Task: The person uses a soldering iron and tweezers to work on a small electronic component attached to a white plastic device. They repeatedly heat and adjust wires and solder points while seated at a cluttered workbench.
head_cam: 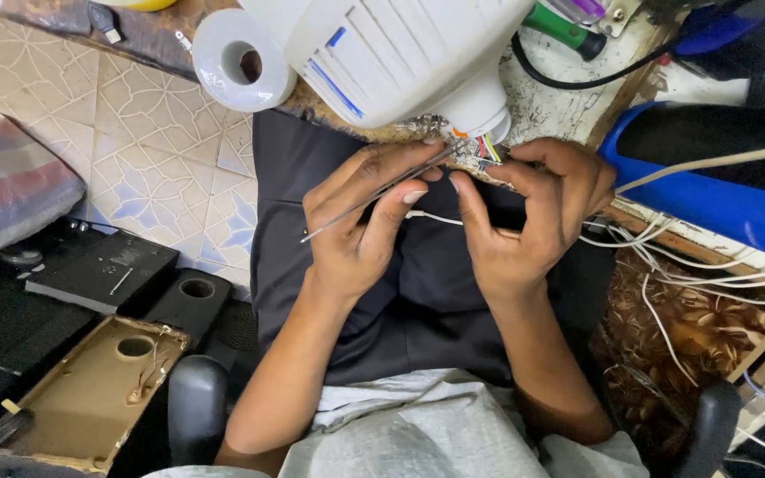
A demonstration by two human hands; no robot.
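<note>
While wires remain loose: left hand [356, 230] pinching tweezers [374, 190] at coloured wires [487, 149], right hand [524, 221] clamped on small connector [480, 164], white lamp housing [400, 53] on bench [560, 97].

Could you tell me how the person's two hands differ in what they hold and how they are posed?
The left hand pinches slim metal tweezers, fingers extended; the right hand curls around a small part with coloured wires. A thin white cable runs toward the right hand, not the left hand. Both meet at the white housing's neck.
</note>
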